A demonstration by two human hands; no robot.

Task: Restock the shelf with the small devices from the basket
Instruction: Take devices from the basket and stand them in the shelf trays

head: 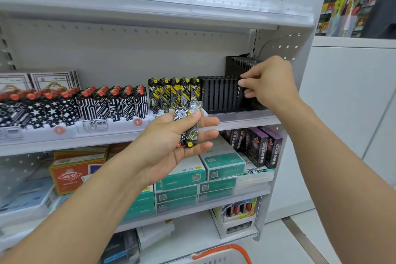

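Observation:
My left hand [171,141] lies palm up in front of the middle shelf [242,117], its thumb pressing a bunch of small patterned devices [189,123] against the fingers. These have yellow or red caps and QR stickers. My right hand [267,83] reaches to the right end of that shelf and pinches a black device [240,92] at the end of a row of plain black devices [218,92]. Left of them stand yellow-and-black devices [173,94] and red-capped black-and-white ones [111,103]. The basket [222,255], white with an orange handle, shows at the bottom edge.
A black slotted display rack [240,64] stands behind the black row by the shelf's right upright. Teal boxes [222,167] and purple boxes [261,146] fill the shelf below, red boxes [70,173] to the left. An upper shelf edge [150,8] overhangs.

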